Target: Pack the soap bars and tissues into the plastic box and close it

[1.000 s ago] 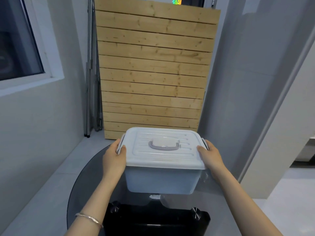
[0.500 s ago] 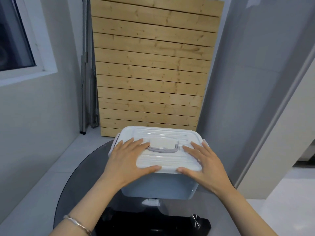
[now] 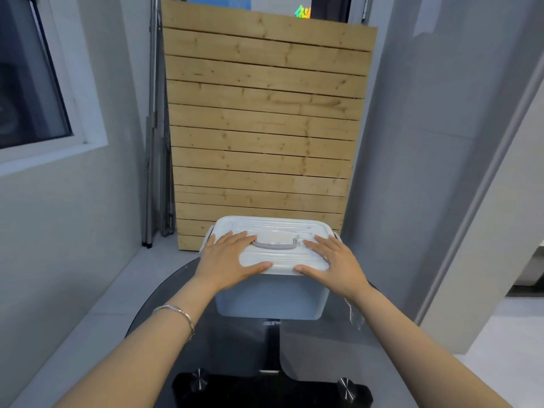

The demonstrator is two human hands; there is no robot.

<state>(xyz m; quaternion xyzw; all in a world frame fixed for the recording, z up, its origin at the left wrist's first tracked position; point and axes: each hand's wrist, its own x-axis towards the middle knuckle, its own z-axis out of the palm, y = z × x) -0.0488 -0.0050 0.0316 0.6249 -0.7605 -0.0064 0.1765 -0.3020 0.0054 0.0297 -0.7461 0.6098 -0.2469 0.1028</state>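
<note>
A pale blue plastic box (image 3: 269, 298) stands on a round dark glass table (image 3: 164, 307). Its white ribbed lid (image 3: 273, 225) is on top, with a grey carry handle (image 3: 275, 245) lying flat in the middle. My left hand (image 3: 226, 260) lies flat on the lid's left half, fingers spread, thumb along the front edge. My right hand (image 3: 335, 262) lies flat on the right half in the same way. Side latches show at the lid's ends. No soap bars or tissues are visible; the box's inside is hidden.
A slatted wooden panel (image 3: 262, 128) leans against the wall right behind the table. Folded metal poles (image 3: 154, 142) stand to its left. A window (image 3: 29, 83) is on the left wall. The table's black base (image 3: 270, 390) with metal studs shows through the glass.
My hands have left the box's side latches and come up onto the lid, palms down. In the last half second they barely moved; the view tilted up slightly.
</note>
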